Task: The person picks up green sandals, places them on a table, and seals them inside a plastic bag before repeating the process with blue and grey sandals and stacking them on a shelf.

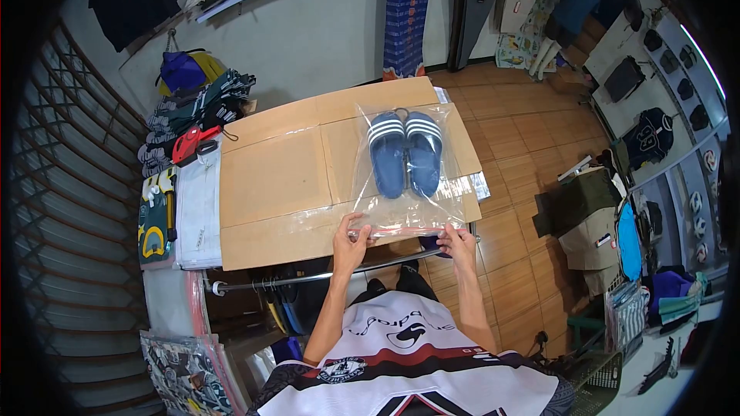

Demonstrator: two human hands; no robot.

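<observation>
A pair of dark blue slide sandals point(406, 158) with white stripes lies inside a clear plastic bag point(370, 204) on the cardboard sheet point(270, 177). The bag's edge nearest me carries a red strip. My left hand point(352, 240) pinches the left end of that edge, thumb and fingers closed on the plastic. At the right end, my right hand point(458, 245) grips the same edge. Both hands are at the near side of the cardboard, and the plastic stretches between them.
Left of the cardboard are a red tape dispenser point(193, 144), folded dark garments point(204, 104) and a white stack point(200, 216). A metal rail point(308, 280) runs below the near edge. Clothes point(590, 231) hang at the right, above the tiled floor point(509, 162).
</observation>
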